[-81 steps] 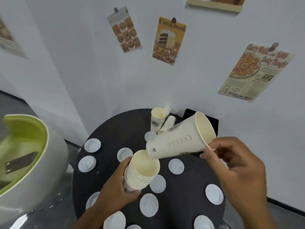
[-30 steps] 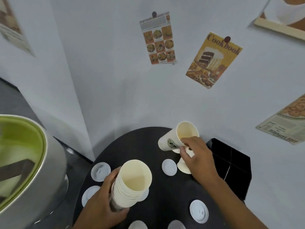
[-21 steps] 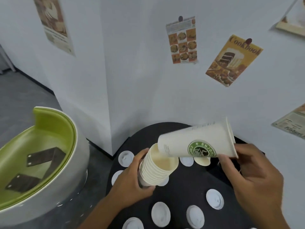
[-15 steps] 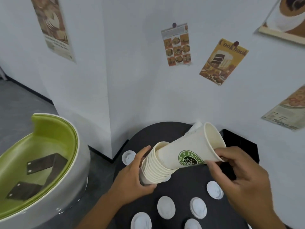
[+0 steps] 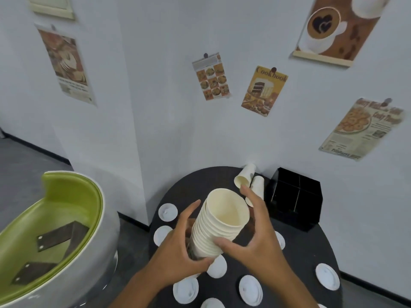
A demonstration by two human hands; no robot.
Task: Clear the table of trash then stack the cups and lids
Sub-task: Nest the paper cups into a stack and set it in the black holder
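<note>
Both hands around a stack of nested cups above the round black bench.

The left hand (image 5: 178,247) grips the cup stack (image 5: 219,225) low on its side, fingers curled round it; the right hand (image 5: 253,238) cups the opposite side, thumb touching the rims, fingers spread. Two loose cups (image 5: 246,177) lie beyond the right hand's fingertips; white lids (image 5: 250,290) dot the bench (image 5: 304,247) beneath and beside both hands.

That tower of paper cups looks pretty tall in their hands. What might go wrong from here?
The cup stack is tall and tilted, gripped low by the left hand and touched lightly by the right hand; it might topple. Two loose cups lie on their sides near the round table's far edge and may roll off if bumped. White lids near the forearms could get swept off.
</note>
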